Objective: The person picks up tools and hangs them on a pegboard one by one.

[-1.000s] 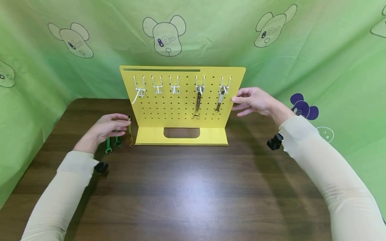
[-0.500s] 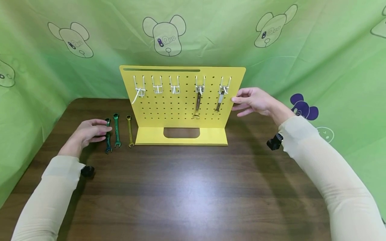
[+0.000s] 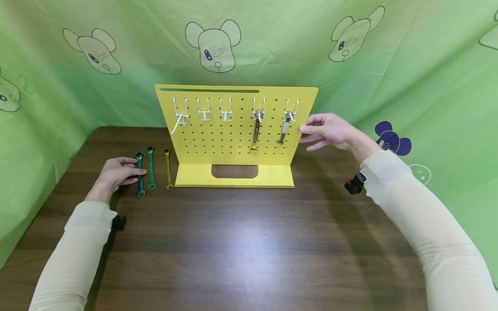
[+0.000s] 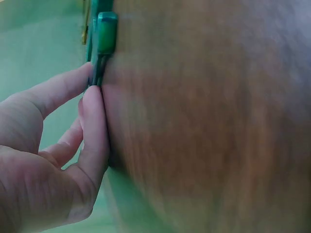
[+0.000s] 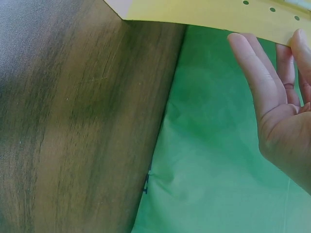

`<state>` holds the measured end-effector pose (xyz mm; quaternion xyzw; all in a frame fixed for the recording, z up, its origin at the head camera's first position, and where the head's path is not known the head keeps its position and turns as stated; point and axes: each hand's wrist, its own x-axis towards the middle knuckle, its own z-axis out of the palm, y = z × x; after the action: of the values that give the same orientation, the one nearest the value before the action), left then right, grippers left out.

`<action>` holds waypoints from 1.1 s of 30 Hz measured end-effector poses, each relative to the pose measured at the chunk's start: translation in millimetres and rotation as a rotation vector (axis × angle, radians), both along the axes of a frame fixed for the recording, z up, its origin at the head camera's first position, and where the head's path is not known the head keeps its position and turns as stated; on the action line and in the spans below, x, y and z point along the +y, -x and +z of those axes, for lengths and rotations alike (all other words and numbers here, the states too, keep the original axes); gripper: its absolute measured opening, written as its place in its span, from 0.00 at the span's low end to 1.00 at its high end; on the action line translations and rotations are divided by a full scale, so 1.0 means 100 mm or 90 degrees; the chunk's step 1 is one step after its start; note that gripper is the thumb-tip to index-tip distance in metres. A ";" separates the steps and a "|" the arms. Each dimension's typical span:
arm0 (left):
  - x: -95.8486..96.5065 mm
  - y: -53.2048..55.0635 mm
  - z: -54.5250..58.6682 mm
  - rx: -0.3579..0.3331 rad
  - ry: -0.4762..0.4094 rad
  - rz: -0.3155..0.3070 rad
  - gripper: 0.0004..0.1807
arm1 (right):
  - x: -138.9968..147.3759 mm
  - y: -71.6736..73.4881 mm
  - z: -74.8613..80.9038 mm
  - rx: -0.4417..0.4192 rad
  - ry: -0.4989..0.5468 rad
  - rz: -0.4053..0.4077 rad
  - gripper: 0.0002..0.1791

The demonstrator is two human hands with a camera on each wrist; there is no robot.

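The left hand (image 3: pixel 118 172) pinches the dark green wrench (image 3: pixel 140 184) on the surface (image 3: pixel 253 242), at eight o'clock from the pegboard (image 3: pixel 233 159). At three o'clock, the right hand (image 3: pixel 328 131) grips the pegboard's edge.

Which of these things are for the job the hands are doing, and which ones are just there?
Probably for the job:
three wrenches on the table: two green, one gold
two hanging wrenches
white hooks
yellow pegboard

Just there, it seems:
green cloth with animal faces behind
brown table underneath
black wrist cameras
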<state>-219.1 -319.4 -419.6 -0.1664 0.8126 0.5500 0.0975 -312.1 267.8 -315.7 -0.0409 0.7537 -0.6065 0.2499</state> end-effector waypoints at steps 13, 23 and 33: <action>0.09 0.08 -0.02 -0.026 0.051 0.015 0.33 | 0.05 0.01 0.02 0.001 -0.005 -0.004 0.14; 0.13 0.09 -0.03 -0.021 0.042 0.012 0.32 | 0.12 0.00 0.01 0.001 -0.016 -0.005 0.16; 0.10 0.07 -0.04 -0.028 0.041 -0.003 0.33 | 0.14 0.00 0.00 0.005 -0.022 -0.009 0.16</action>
<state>-226.5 -309.6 -423.1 -0.1794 0.8278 0.5199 0.1112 -312.0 281.9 -316.2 -0.0337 0.7655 -0.5948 0.2430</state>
